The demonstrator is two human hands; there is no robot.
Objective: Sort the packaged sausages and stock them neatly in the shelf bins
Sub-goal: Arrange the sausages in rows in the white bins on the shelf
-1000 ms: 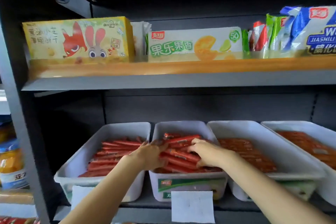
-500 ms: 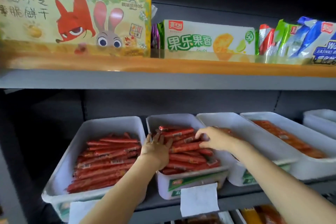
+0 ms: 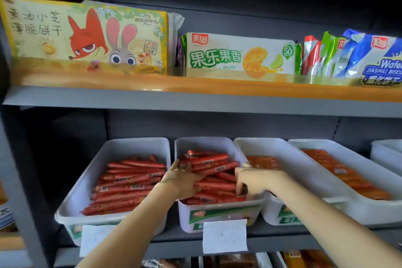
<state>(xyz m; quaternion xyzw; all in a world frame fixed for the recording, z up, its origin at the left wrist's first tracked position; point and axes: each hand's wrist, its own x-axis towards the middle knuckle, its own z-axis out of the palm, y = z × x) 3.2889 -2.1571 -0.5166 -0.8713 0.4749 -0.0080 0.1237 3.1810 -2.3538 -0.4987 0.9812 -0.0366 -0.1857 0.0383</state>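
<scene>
- Spilling is the biggest worry: the red sausages (image 3: 208,172) are piled high in the second bin (image 3: 219,213), low in the middle of the frame, and the top ones sit above its rim. One push too hard and some could be rolled over the edge.
- The left hand (image 3: 185,180) is laid flat on the left side of the pile, fingers spread and pointing up the frame. If it is pressed down too hard, the slippery packs under it could be squirted out sideways.
- The right hand (image 3: 254,180) is curled at the right front corner of the same bin, and its fingertips look pinched on the end of a pack there. Which pack is held cannot be told for sure. If that pack is pulled out from under the others, the pile above it could be tipped.
- The left bin (image 3: 71,213), at the lower left of the frame, holds more red sausages in neater rows. It is touching the second bin, so a rolled pack could be dropped into the wrong one.
- The third bin (image 3: 282,213), just to the right, holds flatter orange packs (image 3: 263,162). The right wrist is held over its near wall, so those packs could be knocked or mixed in with the red ones.
- The paper label (image 3: 225,236) is hung at the front of the shelf under the second bin. It could be brushed loose by an arm being pulled back.
- The bins are tilted toward the front, so anything loosened would likely be slid forward and off.
</scene>
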